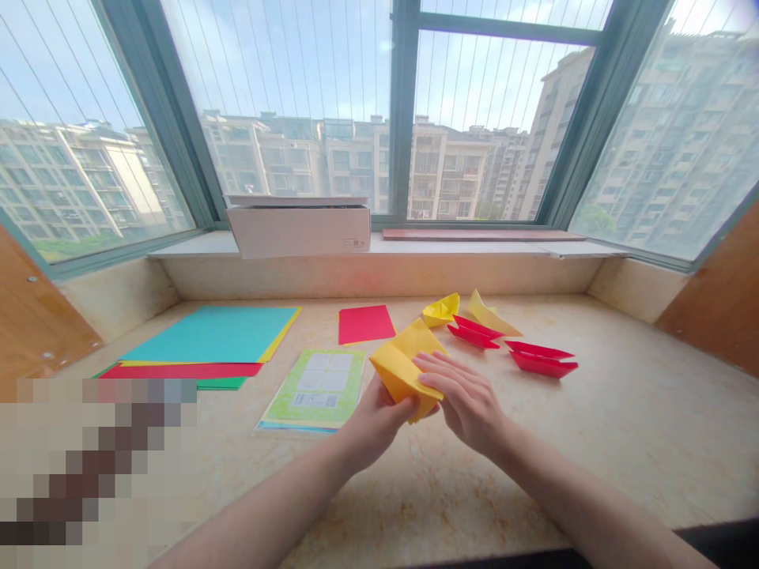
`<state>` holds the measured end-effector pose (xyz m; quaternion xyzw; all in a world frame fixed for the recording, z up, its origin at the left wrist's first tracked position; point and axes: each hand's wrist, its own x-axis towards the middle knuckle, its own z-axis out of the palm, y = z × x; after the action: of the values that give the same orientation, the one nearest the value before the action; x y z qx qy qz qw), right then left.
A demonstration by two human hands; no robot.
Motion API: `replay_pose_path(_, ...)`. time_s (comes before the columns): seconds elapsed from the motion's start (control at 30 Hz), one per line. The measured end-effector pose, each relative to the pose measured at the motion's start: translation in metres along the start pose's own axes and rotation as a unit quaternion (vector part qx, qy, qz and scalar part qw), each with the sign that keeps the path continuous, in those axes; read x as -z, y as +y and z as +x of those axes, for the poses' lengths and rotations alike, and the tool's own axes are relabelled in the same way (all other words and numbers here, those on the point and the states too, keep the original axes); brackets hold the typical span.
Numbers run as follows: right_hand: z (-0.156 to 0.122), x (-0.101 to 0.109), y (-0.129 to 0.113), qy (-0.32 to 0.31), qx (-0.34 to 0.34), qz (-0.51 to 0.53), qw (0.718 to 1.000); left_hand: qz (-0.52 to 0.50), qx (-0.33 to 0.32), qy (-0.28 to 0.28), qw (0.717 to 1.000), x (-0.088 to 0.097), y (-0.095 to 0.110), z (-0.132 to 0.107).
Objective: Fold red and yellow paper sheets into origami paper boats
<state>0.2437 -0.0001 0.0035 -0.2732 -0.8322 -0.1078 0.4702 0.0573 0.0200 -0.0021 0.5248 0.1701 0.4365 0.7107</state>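
A folded yellow paper (403,359) is held above the stone counter (640,411) at centre. My left hand (373,423) grips it from below, thumb on its lower edge. My right hand (466,395) lies over its right side with fingers pressed flat against the fold. Behind them sit two yellow folded boats (442,308) and two red folded boats (542,358).
A stack of coloured sheets, teal on top (213,336), lies at the left. A red sheet (364,324) and a printed packet (317,387) lie in the middle. A white cardboard box (300,227) rests on the window sill. A pixelated patch covers the lower left.
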Motion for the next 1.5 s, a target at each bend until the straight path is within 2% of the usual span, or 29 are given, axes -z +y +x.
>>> replay_pose_path(0.13,-0.008,-0.003,0.003,0.047,-0.109,0.025,0.993,0.019,0.019,0.02,0.999,0.002,0.001,-0.002)
replay_pose_path(0.2,-0.01,-0.003,0.004,0.048,-0.13,0.028,0.99,0.02,0.02,0.019,0.999,0.001,0.002,-0.002)
replay_pose_path(0.3,-0.007,-0.001,0.004,0.015,-0.084,0.041,0.996,0.024,0.01,0.026,0.999,0.001,0.001,0.0)
replay_pose_path(0.4,-0.001,0.0,0.003,-0.06,-0.026,0.027,0.998,0.035,-0.016,0.053,0.998,0.001,0.003,0.004)
replay_pose_path(0.47,0.001,0.001,0.002,-0.11,-0.013,0.004,0.994,0.025,-0.023,0.059,0.998,0.003,0.006,0.005)
replay_pose_path(0.57,0.002,0.002,0.004,-0.137,-0.015,-0.02,0.99,-0.035,-0.002,0.019,0.999,0.006,0.012,0.004)
replay_pose_path(0.63,0.002,0.002,0.005,-0.124,-0.017,-0.031,0.992,-0.083,0.011,-0.024,0.996,0.008,0.013,0.001)
replay_pose_path(0.7,0.001,0.001,0.007,-0.107,-0.019,-0.032,0.994,-0.093,0.014,-0.042,0.995,0.009,0.012,0.001)
replay_pose_path(0.83,0.0,-0.002,0.008,-0.046,-0.038,0.009,0.998,-0.033,0.026,-0.011,0.999,0.006,0.007,0.005)
replay_pose_path(0.93,-0.001,-0.003,0.012,0.051,-0.124,0.034,0.99,-0.051,0.028,-0.001,0.998,0.006,0.007,0.008)
replay_pose_path(1.0,0.0,-0.002,0.015,0.103,-0.209,0.052,0.971,-0.065,0.026,0.006,0.998,0.007,0.01,0.008)
replay_pose_path(1.07,0.0,0.001,0.017,0.101,-0.273,0.08,0.953,-0.068,0.03,0.008,0.997,0.01,0.013,0.007)
replay_pose_path(1.13,0.0,0.004,0.018,0.069,-0.297,0.101,0.947,-0.055,0.034,0.0,0.998,0.013,0.015,0.005)
replay_pose_path(1.2,0.0,0.007,0.017,0.051,-0.295,0.102,0.949,-0.018,0.043,-0.008,0.999,0.016,0.015,0.005)
replay_pose_path(1.33,-0.001,0.012,0.014,0.054,-0.282,0.107,0.952,0.071,0.097,0.006,0.993,0.018,0.013,0.005)
replay_pose_path(1.4,-0.002,0.014,0.013,0.055,-0.273,0.114,0.954,0.071,0.118,0.014,0.99,0.017,0.014,0.006)
replay_pose_path(1.5,-0.001,0.014,0.013,0.06,-0.25,0.118,0.959,0.025,0.11,0.031,0.993,0.013,0.019,0.006)
